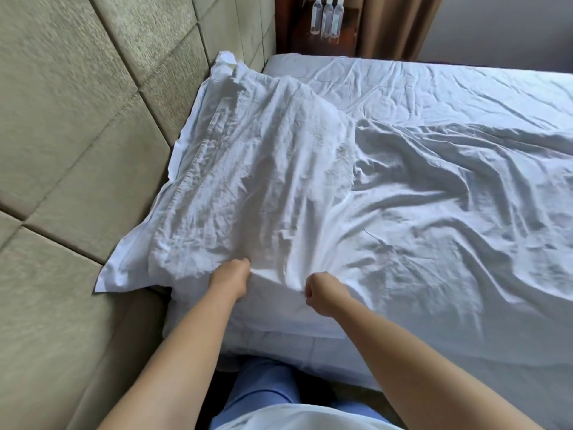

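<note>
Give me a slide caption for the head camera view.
Left hand and right hand grip the near edge of a white pillowcase on a rumpled bed.

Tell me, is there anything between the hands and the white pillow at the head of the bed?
Nothing visible is in the way. The left hand and the right hand both grip the crumpled fabric at the near edge of the pillow, which lies on the bed beside the padded headboard.
</note>
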`<state>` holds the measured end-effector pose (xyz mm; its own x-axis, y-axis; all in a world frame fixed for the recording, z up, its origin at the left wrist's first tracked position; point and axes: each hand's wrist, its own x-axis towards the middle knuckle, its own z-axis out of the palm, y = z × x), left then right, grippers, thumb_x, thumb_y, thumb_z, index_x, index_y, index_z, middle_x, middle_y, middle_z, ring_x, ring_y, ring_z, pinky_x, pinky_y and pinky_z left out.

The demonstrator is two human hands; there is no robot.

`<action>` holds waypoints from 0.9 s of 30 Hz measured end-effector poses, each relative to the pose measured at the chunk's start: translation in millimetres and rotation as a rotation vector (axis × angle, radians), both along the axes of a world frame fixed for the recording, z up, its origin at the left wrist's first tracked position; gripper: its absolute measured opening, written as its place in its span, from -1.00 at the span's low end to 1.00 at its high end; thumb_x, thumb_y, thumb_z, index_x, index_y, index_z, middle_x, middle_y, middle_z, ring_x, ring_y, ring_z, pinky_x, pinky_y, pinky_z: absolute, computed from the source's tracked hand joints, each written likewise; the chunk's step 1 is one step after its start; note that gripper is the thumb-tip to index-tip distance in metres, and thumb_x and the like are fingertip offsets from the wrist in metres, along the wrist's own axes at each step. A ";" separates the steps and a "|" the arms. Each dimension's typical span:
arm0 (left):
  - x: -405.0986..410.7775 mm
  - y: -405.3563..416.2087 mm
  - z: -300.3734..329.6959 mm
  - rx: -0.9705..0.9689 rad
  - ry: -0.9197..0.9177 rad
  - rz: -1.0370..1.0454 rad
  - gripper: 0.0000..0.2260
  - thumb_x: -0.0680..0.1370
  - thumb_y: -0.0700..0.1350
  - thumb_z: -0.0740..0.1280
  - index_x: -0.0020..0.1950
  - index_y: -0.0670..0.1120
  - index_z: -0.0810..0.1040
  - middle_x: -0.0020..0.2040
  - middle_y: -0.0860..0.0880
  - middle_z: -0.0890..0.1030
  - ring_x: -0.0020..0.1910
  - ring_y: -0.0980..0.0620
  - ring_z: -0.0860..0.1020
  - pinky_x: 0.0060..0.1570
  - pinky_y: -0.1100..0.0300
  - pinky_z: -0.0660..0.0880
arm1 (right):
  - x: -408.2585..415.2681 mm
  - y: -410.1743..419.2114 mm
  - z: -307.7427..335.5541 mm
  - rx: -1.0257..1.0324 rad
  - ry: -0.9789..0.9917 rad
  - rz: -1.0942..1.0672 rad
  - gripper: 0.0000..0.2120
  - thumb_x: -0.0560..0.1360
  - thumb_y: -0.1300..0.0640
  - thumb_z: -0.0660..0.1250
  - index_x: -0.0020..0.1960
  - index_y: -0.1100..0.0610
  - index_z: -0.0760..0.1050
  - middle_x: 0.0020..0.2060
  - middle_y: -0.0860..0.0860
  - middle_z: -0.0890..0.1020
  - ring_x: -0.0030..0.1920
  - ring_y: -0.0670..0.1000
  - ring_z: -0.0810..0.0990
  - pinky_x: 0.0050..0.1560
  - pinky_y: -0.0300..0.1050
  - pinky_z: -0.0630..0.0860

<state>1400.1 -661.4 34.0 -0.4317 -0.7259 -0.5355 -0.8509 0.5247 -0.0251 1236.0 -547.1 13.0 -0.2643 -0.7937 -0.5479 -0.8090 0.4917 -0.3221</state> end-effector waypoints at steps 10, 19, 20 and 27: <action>-25.6 38.3 -18.8 -0.102 0.031 -0.125 -0.03 0.46 -0.08 0.42 0.52 0.17 -0.31 0.38 -0.14 0.17 0.32 -0.17 0.32 0.28 -0.03 0.33 | -25.6 9.3 40.8 0.261 -0.583 -0.157 -0.81 0.42 0.39 0.37 -0.26 0.14 0.51 -0.50 0.02 0.47 -0.50 -0.09 0.43 -0.45 -0.34 0.40; -11.3 36.8 -4.0 -0.084 0.043 -0.176 -0.69 0.51 -0.34 0.20 0.24 -0.16 0.37 0.15 -0.22 0.53 0.15 -0.24 0.51 0.05 -0.04 0.46 | -12.4 13.3 6.5 0.177 -0.459 -0.160 -0.78 0.49 0.32 0.29 0.10 0.17 0.57 -0.09 0.12 0.60 -0.22 0.01 0.55 -0.23 -0.20 0.48; -10.2 36.7 -5.2 -0.063 -0.006 -0.180 -0.73 0.53 -0.31 0.21 0.23 -0.17 0.42 0.18 -0.21 0.52 0.18 -0.23 0.49 0.09 -0.03 0.45 | -9.8 13.1 1.9 0.247 -0.389 -0.050 -0.67 0.54 0.26 0.27 0.30 0.15 0.49 0.15 0.12 0.56 0.01 0.05 0.56 -0.05 -0.17 0.51; -9.4 36.8 -21.5 0.015 0.059 -0.141 -0.71 0.56 -0.16 0.16 0.24 -0.13 0.51 0.24 -0.12 0.48 0.24 -0.13 0.43 0.14 0.03 0.42 | 1.8 -5.7 -10.6 0.238 -0.198 0.008 -0.64 0.58 0.17 0.19 0.36 0.19 0.44 0.29 0.16 0.51 0.28 0.14 0.48 0.26 -0.05 0.42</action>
<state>1390.6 -624.6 12.6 -0.5595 -0.6481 -0.5166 -0.7689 0.6386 0.0315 1237.8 -552.8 2.4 -0.1286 -0.6383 -0.7589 -0.7460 0.5665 -0.3501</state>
